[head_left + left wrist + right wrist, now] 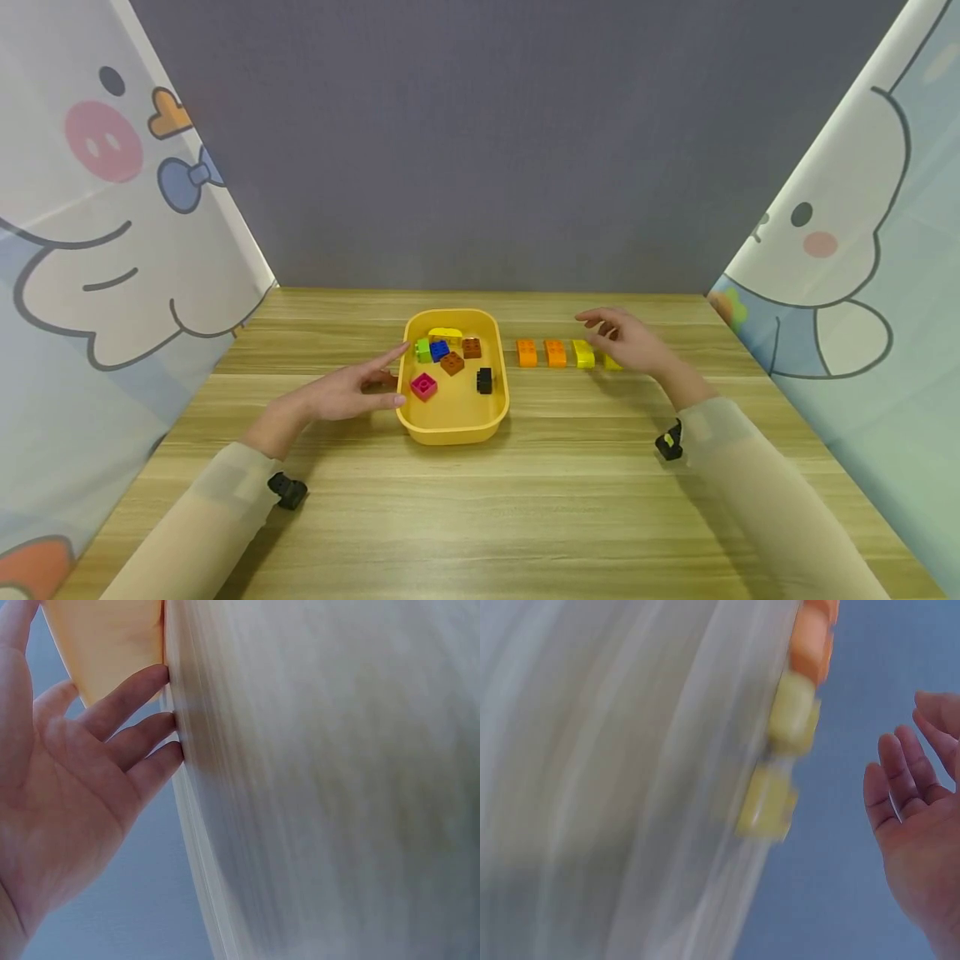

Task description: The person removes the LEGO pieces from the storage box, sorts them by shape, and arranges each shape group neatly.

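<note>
Head view: L hand spread at tray rim, prob. steadying it; R hand relaxed, nothing held, above yellow bricks lined up w/ orange bricks, prob. by colour.

Four bricks beside yellow tray

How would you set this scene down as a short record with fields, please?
Surface: wooden table
Tray: yellow, on the table
In the tray: green brick, blue brick, two brown bricks, pink brick, black brick, yellow piece
Row right of tray: two orange bricks, then two yellow bricks
Left hand: spread, at the tray's left side
Right hand: at the row's yellow end, holding nothing
</note>
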A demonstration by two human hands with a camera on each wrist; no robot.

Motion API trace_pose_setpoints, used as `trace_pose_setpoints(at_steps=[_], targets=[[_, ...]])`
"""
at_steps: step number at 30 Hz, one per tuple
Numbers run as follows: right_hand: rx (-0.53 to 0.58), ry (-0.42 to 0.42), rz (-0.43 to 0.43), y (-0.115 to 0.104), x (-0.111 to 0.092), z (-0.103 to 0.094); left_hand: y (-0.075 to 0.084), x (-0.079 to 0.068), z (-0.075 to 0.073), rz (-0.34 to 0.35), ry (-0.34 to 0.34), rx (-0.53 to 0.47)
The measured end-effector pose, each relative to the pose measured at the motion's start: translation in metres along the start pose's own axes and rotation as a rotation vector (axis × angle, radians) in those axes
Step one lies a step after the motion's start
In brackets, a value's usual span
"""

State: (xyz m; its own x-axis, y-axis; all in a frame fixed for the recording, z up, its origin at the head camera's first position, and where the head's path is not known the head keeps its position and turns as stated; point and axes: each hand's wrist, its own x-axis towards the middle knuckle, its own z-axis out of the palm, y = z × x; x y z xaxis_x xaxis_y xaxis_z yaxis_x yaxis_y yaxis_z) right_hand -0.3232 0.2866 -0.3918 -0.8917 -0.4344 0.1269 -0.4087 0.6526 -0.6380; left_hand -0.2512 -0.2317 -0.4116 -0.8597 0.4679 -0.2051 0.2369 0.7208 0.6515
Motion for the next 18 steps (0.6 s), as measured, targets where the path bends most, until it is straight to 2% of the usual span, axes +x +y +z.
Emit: trace_pose_setpoints(at_steps=[8, 12, 18], targets=[[0.047, -0.034, -0.113, -0.059, 0.036, 0.043, 0.0, 0.0, 0.0, 0.005, 0.001, -0.001], [0.023, -0.043, -0.176, -0.082, 0.057, 0.068, -0.001, 0.001, 0.0, -0.001, 0.002, 0.007], [-0.039, -0.078, -0.205, -0.113, 0.082, 0.097, -0.001, 0.0, 0.0, -0.007, 0.001, 0.013]])
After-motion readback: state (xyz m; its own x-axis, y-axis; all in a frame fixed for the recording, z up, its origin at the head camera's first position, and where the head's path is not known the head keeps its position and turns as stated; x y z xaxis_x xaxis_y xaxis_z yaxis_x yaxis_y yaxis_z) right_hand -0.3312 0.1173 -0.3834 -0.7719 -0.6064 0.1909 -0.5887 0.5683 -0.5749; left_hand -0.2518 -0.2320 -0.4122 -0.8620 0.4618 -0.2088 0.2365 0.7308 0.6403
